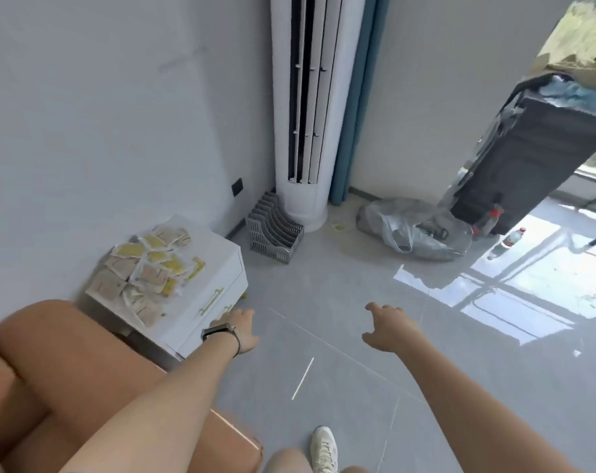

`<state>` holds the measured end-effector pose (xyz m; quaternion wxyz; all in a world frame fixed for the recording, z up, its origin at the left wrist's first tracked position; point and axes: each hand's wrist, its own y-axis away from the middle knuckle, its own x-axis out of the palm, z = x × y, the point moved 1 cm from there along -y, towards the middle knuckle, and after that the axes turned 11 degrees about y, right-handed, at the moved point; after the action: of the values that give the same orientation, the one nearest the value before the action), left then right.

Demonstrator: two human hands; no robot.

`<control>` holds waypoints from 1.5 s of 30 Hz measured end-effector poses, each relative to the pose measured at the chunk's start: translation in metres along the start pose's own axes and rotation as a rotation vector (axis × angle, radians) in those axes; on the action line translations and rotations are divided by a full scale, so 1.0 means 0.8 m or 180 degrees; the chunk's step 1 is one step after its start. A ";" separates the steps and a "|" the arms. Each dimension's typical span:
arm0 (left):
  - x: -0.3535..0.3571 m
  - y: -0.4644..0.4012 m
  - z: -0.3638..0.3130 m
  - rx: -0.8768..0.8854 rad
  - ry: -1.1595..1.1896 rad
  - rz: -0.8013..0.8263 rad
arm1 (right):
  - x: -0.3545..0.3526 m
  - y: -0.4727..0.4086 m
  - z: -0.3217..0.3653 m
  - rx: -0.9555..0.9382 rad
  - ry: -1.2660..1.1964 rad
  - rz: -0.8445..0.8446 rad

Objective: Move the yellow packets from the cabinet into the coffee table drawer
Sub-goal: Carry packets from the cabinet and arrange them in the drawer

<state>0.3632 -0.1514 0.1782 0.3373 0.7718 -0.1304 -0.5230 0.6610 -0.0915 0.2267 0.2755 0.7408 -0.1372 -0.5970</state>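
Lying in one loose heap on the white cabinet (218, 254) top: yellow packets (150, 264), count uncertain, over twenty. Two hands, both empty: left hand (243, 331) loosely curled, right hand (388, 324) spread.

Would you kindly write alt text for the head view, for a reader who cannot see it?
A pile of yellow packets lies on a low white cabinet by the wall, while the left hand and right hand, both holding nothing, reach out over the grey floor. A standing air conditioner fills the corner.
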 end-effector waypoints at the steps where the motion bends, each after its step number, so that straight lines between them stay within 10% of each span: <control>1: -0.009 -0.009 0.002 -0.0073 0.0100 -0.0005 | -0.016 -0.021 0.005 -0.0086 0.0128 0.0016; 18: -0.088 -0.089 0.248 -0.1779 0.1804 -0.0475 | -0.187 -0.293 0.369 -0.1995 0.0992 0.0126; 35: -0.095 -0.316 0.309 -0.2204 0.3910 -0.0353 | -0.164 -0.512 0.575 -0.2188 0.0335 0.1076; 45: -0.059 -0.413 0.388 -0.3088 0.5689 -0.1576 | -0.048 -0.582 0.696 -0.1929 -0.0639 0.1282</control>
<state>0.0159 -0.0007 -0.0748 0.4679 0.6643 0.5520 0.1873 0.0581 0.1699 -0.0838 0.5793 0.5216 -0.1236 -0.6140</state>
